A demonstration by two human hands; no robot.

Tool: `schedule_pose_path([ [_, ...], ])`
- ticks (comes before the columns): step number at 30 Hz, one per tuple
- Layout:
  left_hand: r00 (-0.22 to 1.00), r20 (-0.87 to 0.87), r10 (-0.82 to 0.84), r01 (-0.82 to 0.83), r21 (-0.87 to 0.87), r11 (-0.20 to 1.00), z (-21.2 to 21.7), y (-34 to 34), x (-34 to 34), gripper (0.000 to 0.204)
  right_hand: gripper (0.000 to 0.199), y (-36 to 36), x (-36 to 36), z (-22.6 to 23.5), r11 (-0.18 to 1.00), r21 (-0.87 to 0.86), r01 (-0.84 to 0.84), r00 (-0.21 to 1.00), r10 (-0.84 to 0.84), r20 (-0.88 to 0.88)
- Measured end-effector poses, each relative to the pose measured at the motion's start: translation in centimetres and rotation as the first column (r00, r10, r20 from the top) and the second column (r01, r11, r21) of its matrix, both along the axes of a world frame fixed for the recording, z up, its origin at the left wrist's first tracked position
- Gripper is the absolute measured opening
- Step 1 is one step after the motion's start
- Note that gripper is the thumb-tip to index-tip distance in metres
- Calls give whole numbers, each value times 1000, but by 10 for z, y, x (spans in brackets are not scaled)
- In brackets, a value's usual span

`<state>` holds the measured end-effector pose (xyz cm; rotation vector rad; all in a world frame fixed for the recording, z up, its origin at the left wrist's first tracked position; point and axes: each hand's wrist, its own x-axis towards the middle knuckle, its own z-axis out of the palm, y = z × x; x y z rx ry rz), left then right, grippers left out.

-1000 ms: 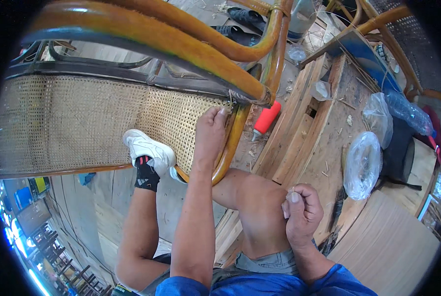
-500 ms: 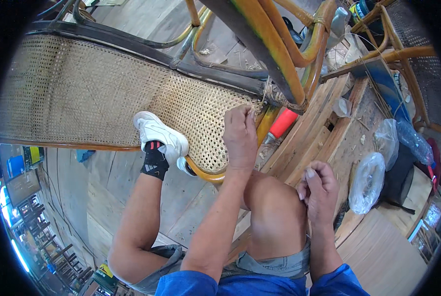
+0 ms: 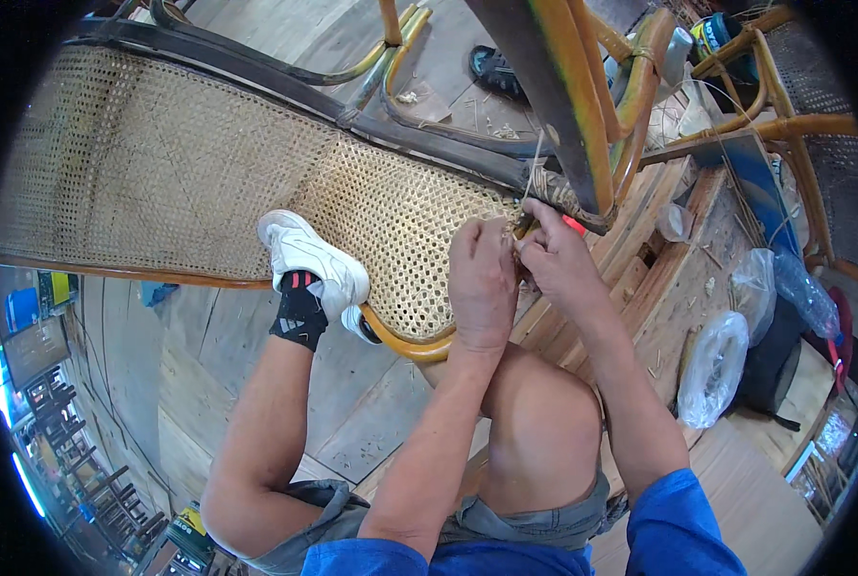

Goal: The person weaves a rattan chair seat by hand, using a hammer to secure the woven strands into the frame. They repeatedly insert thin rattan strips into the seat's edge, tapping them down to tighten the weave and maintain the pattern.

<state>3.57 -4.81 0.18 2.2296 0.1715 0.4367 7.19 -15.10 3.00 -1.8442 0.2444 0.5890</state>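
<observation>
A rattan chair lies with its woven cane panel (image 3: pixel 391 226) facing up in front of me. At the panel's right corner, beside the wrapped binding of the dark frame joint (image 3: pixel 552 187), my two hands meet. My left hand (image 3: pixel 484 283) is closed, fingertips pinched at the panel's edge; what they hold is hidden. My right hand (image 3: pixel 560 257) has its thumb bent in against the left fingers and its index finger reaching to the joint. A thin cane strand (image 3: pixel 537 161) rises from that index fingertip. Behind the right hand shows a bit of a red-orange handle (image 3: pixel 574 225).
My white shoe (image 3: pixel 311 254) rests on the panel's near edge. Wooden planks (image 3: pixel 674 264) lie to the right, with clear plastic bags (image 3: pixel 715 370) beside them. A dark shoe (image 3: pixel 496 74) sits beyond the chair. Another rattan chair frame (image 3: pixel 803 125) stands at far right.
My right hand has moved from above my knee up and left to the panel's corner, joining the left. The left hand has shifted slightly right and down. A thin strand now stands up at the joint.
</observation>
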Motion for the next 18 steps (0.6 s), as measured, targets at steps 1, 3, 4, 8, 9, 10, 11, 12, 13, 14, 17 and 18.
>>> schedule_pose_path([
  [1,1000,-11,-29,28,-8,1000,-1,1,-3,28,42,1,0,0,999,39,34,999,-34,-9],
  [3,998,-16,-63,63,5,998,-3,2,-5,29,38,3,-2,0,988,115,103,995,-100,-31],
  [4,998,-11,-69,69,28,997,-4,1,-4,30,35,4,-2,0,989,98,110,993,-106,-42],
  [8,998,25,-58,55,111,992,-5,-1,1,29,22,9,1,0,992,-9,122,987,-121,102],
  [9,998,24,-63,60,107,992,-7,-1,3,29,19,10,2,1,991,-46,125,976,-115,182],
  [10,997,23,-68,65,103,993,-8,-1,5,28,16,12,3,3,986,-65,151,978,-140,155],
  [11,997,22,-74,71,99,993,-9,-1,6,28,14,13,4,7,981,-85,177,978,-165,127],
  [12,998,7,-69,69,49,996,-10,-1,6,27,13,14,5,9,974,-103,200,977,-190,101],
  [13,998,-9,-65,65,-1,998,-12,-1,6,27,13,14,3,7,972,-109,207,971,-190,143],
  [14,998,-25,-62,61,-51,997,-13,-1,6,26,13,14,-1,4,970,-114,214,964,-190,185],
  [17,995,-95,-28,19,-101,995,-10,-4,7,22,14,9,-9,-4,970,-109,219,949,-185,256],
  [18,996,-92,-21,16,-55,998,-8,-4,8,20,14,8,-10,-5,971,-105,217,945,-182,270],
])
